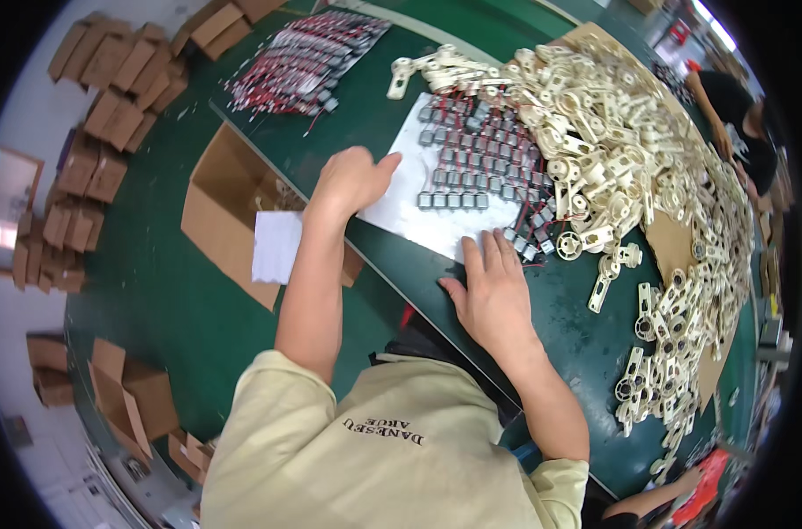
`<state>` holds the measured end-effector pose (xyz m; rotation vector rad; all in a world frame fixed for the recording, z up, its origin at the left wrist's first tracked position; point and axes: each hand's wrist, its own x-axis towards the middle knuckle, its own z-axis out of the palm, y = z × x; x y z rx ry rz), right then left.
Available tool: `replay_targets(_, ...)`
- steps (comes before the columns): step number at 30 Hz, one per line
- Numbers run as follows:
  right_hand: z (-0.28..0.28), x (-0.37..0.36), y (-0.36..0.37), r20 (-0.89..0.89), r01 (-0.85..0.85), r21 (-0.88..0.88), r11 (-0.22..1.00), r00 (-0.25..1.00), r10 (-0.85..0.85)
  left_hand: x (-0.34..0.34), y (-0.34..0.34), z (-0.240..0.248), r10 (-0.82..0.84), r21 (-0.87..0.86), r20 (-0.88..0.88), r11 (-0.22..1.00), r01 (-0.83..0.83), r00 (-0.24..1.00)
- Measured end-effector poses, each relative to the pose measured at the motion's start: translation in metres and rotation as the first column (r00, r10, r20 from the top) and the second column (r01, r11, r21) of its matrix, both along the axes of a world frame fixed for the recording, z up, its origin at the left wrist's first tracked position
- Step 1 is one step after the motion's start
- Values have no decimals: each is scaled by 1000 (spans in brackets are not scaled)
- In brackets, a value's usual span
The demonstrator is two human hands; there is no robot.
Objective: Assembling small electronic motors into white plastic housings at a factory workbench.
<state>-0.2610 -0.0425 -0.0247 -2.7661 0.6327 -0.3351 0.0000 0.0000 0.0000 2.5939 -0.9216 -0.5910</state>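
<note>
My left hand (352,181) is over the table by the left edge of a white sheet (399,216). Its thumb sticks out to the right; its other fingers bend down out of sight, so I cannot tell whether they hold anything. My right hand (498,300) lies with fingers stretched out over the sheet's near edge, close to the motors and gripping nothing. Rows of small grey motors (458,201) with red and dark wires lie on the sheet. Several looser motors (529,238) sit just beyond my right fingertips.
A large heap of cream plastic parts (595,115) covers the table's right side, partly on cardboard (670,242). More wired motors (317,53) lie at the far left. Below the table's left edge stands an open carton (211,212). Another person (740,115) is at the far right.
</note>
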Motion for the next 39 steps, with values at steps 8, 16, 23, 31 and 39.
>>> replay_targets(8,-7,-3,12,-10,-20,-55,998,1000,20,-39,-2,-18,-140,-179,-160,978,111,977)
replay_targets(16,0,-1,19,-12,-28,-143,989,1000,27,-49,91,-41,298,-500,165,847,-181,940)
replay_targets(23,9,7,13,-46,-7,-28,1000,999,6,-79,67,-8,183,-298,94,943,-147,979)
replay_targets(31,4,3,5,32,-47,-30,998,998,47,-49,42,2,150,-32,-67,988,-153,986)
replay_targets(39,15,-9,0,49,-32,122,992,998,27,-46,16,-1,-39,-582,-81,813,-16,996)
